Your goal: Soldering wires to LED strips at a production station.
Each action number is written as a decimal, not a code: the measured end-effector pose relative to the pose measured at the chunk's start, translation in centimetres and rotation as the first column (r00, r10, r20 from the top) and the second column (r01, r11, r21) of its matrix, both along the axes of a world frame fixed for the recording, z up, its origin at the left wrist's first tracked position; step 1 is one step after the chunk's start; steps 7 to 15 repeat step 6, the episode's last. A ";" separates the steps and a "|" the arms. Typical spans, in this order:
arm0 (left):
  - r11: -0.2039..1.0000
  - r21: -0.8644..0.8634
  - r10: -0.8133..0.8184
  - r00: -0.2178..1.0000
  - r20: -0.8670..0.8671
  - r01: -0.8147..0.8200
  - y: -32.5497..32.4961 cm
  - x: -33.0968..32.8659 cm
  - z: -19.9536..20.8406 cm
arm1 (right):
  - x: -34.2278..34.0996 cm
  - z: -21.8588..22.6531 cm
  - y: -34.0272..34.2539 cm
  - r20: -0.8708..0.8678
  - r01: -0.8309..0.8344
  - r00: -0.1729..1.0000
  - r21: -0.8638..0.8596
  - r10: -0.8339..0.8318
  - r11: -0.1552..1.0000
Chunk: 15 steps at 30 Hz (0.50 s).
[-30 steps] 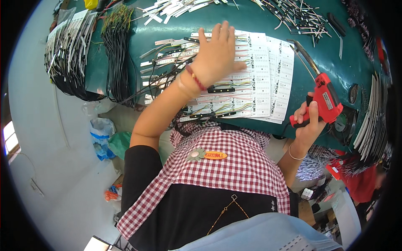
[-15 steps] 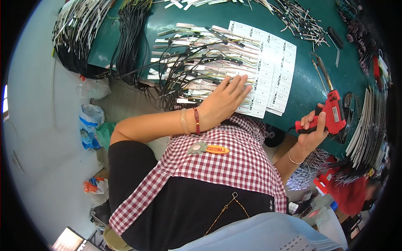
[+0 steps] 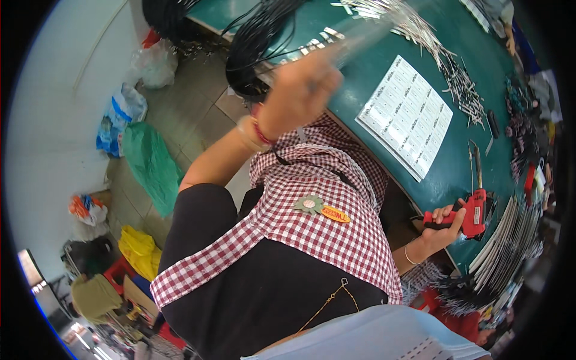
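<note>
My left hand (image 3: 303,93), smeared by motion, is raised near the table's left front edge. Its fingers look curled, and a pale blurred streak (image 3: 372,39) runs from it toward the upper right; I cannot make out what that is. Closed around the handle of a red soldering gun (image 3: 476,215) is my right hand (image 3: 445,225), at the table's right side, the gun's long tip pointing away from me. Between my hands lies a stack of white gridded panels (image 3: 408,117). Black cables (image 3: 255,42) hang over the table edge beyond my left hand, beside small white strips (image 3: 324,37).
On the green table (image 3: 360,84), loose thin strips (image 3: 447,66) are heaped at the far side. A cutter knife (image 3: 492,125) lies at the right, and a bundle of grey cables (image 3: 501,240) lies nearer me. A green bag (image 3: 150,165) is on the floor at left.
My left hand has lifted off the wired strips and swung up and left. Those strips no longer lie by the white panels. The view has shifted; my right hand still grips the soldering gun.
</note>
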<state>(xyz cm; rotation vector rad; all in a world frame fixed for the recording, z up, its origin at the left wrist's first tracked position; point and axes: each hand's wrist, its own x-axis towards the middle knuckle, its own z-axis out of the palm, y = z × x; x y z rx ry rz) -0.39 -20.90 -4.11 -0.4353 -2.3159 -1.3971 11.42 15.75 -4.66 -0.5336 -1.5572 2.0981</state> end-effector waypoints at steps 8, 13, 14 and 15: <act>0.508 -0.132 0.645 0.477 -0.598 -0.852 -12.6 4.9 0.4 | -1.3 -0.4 -0.5 0.002 -0.113 0.994 0.055 0.113 0.992; 0.508 -0.132 0.645 0.477 -0.598 -0.852 -12.6 4.9 0.4 | -1.3 -0.4 -0.5 0.002 -0.113 0.994 0.055 0.113 0.992; 0.508 -0.132 0.645 0.477 -0.598 -0.852 -12.6 4.9 0.4 | -1.3 -0.4 -0.5 0.002 -0.113 0.994 0.055 0.113 0.992; 0.508 -0.132 0.645 0.477 -0.598 -0.852 -12.6 4.9 0.4 | -1.3 -0.4 -0.5 0.002 -0.113 0.994 0.055 0.113 0.992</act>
